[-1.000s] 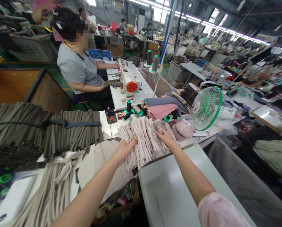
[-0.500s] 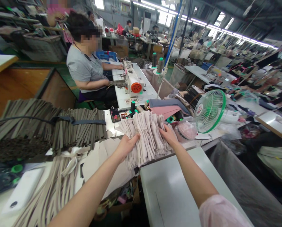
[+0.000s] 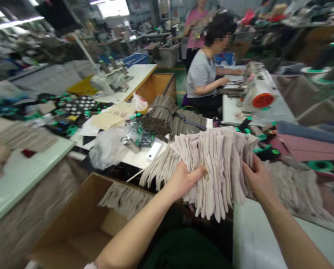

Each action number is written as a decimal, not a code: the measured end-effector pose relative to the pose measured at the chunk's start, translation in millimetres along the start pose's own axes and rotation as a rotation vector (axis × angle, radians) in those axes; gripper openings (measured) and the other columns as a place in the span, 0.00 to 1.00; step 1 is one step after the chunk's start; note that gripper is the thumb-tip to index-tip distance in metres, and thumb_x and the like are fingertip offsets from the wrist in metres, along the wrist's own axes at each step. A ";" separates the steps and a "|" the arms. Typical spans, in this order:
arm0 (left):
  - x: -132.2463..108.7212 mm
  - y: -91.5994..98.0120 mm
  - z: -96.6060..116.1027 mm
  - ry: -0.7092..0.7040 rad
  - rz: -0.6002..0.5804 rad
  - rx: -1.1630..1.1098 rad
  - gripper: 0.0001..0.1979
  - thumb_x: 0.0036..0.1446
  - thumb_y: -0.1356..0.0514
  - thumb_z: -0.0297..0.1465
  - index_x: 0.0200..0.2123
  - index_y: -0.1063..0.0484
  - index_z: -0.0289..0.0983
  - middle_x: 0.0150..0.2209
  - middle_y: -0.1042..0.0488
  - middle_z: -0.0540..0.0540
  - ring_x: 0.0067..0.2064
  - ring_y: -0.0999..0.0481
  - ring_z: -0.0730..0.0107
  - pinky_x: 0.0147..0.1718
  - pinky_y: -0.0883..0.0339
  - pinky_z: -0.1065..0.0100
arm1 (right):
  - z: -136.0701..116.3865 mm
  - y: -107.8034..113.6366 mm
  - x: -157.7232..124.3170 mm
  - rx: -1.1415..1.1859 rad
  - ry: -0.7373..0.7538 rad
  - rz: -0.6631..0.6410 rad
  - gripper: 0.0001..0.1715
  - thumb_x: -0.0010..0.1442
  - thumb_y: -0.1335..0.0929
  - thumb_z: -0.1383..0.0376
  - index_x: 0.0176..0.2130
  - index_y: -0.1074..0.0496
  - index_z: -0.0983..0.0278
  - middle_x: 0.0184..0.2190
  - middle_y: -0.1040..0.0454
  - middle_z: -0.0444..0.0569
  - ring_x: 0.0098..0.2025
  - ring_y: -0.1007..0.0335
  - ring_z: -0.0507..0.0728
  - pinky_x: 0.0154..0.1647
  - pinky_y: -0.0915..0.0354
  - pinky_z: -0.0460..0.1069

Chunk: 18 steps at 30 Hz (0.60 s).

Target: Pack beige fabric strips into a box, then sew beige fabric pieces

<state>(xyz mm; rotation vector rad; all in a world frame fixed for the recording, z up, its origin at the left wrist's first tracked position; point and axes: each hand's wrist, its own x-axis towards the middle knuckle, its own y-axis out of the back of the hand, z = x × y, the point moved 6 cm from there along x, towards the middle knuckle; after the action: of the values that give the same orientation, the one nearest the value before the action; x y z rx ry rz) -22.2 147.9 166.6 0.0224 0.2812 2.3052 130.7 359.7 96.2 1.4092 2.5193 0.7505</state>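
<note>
Bundle of pale fabric pieces [image 3: 215, 173] is up between both hands, in front of the worktable, lower ends hanging over the dark gap on the near side. Pieces stand side by side, folds roughly vertical, bottom edges uneven. Left hand [image 3: 185, 180] has the left part: thumb pressed across the near face, fingers mostly hidden behind. Right hand [image 3: 258, 178] clamps the right end, part-curled, thumb side against the fabric; exact finger opening on the far side can't be told for either. Just right of the right hand, a pile of similar pale pieces [image 3: 298, 188] lies on the table. Left of the bundle: pale narrow strips [image 3: 158, 172], then a white flat object [image 3: 154, 150], a metal can [image 3: 130, 143] and a clear plastic bag [image 3: 108, 147]. Below those, an open cardboard box [image 3: 71, 224] with more pale pieces [image 3: 127, 200] at its far side. Behind the bundle, dark olive strips [image 3: 187, 121] with a dark band over them. Further back, a seated co-worker in grey [image 3: 202, 71] has both hands at a white sewing machine [image 3: 250, 87] with an orange wheel. Far left, another person's forearm [image 3: 0, 155] rests by a pale green tabletop [image 3: 29, 179]; blurred.
</note>
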 end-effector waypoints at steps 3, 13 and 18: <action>-57.0 67.1 -17.1 0.083 0.123 -0.022 0.23 0.57 0.39 0.39 0.54 0.27 0.36 0.54 0.22 0.43 0.58 0.26 0.53 0.62 0.36 0.55 | -38.6 -66.1 -35.7 0.008 0.063 -0.150 0.38 0.57 0.34 0.46 0.60 0.30 0.62 0.55 0.25 0.55 0.57 0.29 0.66 0.61 0.37 0.60; -294.1 265.2 -98.6 0.543 0.604 0.058 0.35 0.53 0.39 0.52 0.57 0.28 0.38 0.53 0.22 0.40 0.65 0.35 0.44 0.67 0.46 0.51 | -137.9 -301.9 -230.2 0.279 0.054 -0.809 0.35 0.59 0.34 0.50 0.60 0.31 0.62 0.61 0.30 0.54 0.65 0.38 0.67 0.69 0.47 0.62; -370.4 332.4 -155.9 0.673 0.642 0.099 0.40 0.50 0.40 0.57 0.60 0.30 0.39 0.58 0.25 0.40 0.69 0.41 0.44 0.70 0.55 0.49 | -146.1 -394.1 -339.1 0.407 -0.143 -0.986 0.31 0.60 0.34 0.52 0.58 0.29 0.61 0.59 0.27 0.51 0.64 0.36 0.65 0.68 0.45 0.59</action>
<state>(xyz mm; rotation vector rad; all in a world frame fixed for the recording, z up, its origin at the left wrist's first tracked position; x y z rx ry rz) -26.0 -370.7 110.9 -0.7180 0.8250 2.8657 -35.9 -143.2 -8.7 0.1200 2.8333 -0.0498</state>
